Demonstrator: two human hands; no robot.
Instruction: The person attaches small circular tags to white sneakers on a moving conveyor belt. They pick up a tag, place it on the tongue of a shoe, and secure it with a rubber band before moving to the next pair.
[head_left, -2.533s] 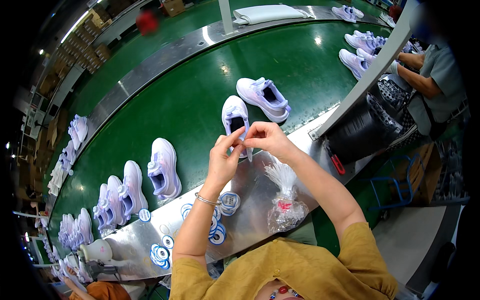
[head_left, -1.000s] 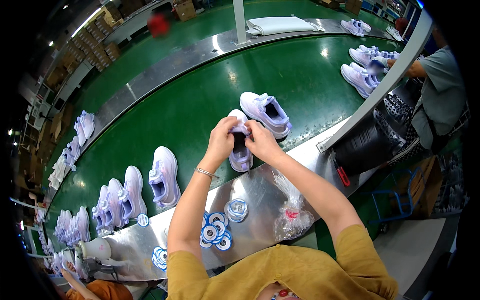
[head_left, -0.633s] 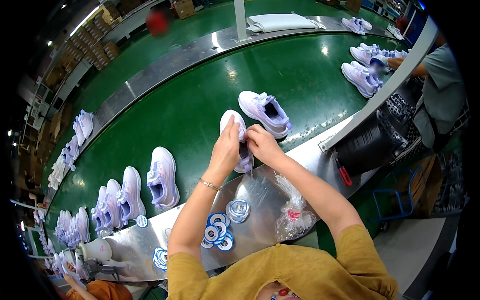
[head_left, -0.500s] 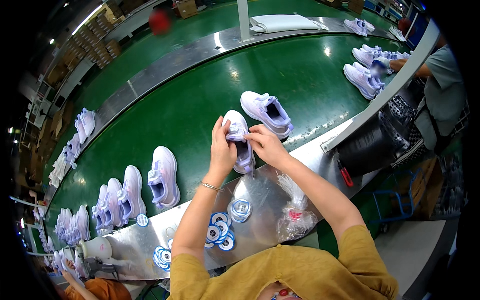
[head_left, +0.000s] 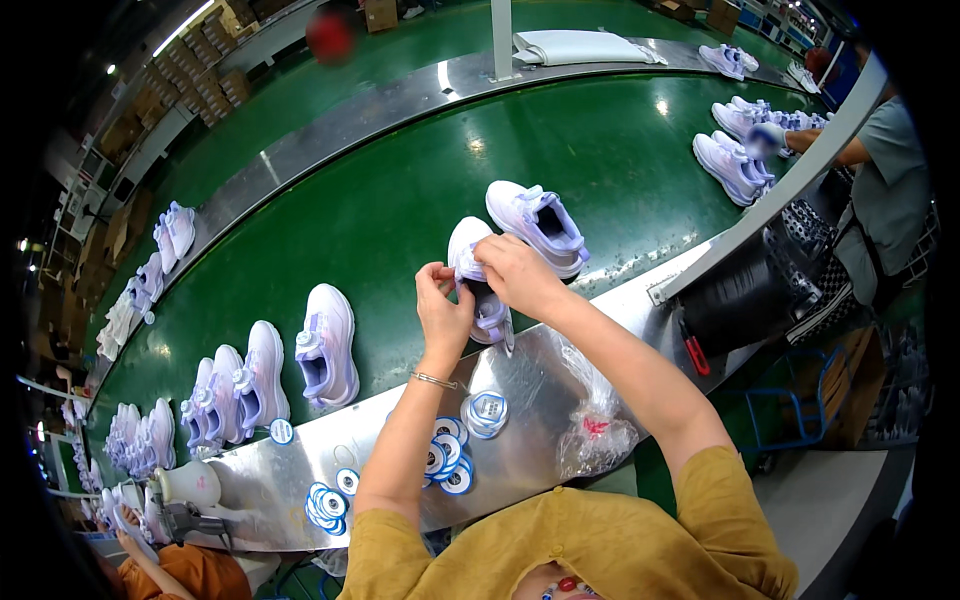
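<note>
A white and lilac sneaker (head_left: pixel 466 233) lies on the green belt in front of me, toe pointing away. My left hand (head_left: pixel 445 312) pinches its left side by the collar, thumb and fingers closed. From the right, my right hand (head_left: pixel 522 277) bends over the tongue with its fingertips pressed together there; whatever small part they grip is hidden. Just right of it rests a matching sneaker (head_left: pixel 520 207), untouched. Another sneaker (head_left: pixel 328 340) stands alone to the left. Round blue-and-white tags (head_left: pixel 486 414) lie on the metal ledge below my hands.
A clear plastic bag (head_left: pixel 598 445) sits on the ledge near my right forearm. Further left are more tags (head_left: pixel 327 507) and a row of sneakers (head_left: pixel 262 370). A slanted post (head_left: pixel 770 205) rises at right, before a co-worker's arm (head_left: pixel 850 152) and more shoes.
My right hand has moved up and left, over the sneaker's tongue. My left hand has dropped slightly toward the collar. The view has shifted a little.
</note>
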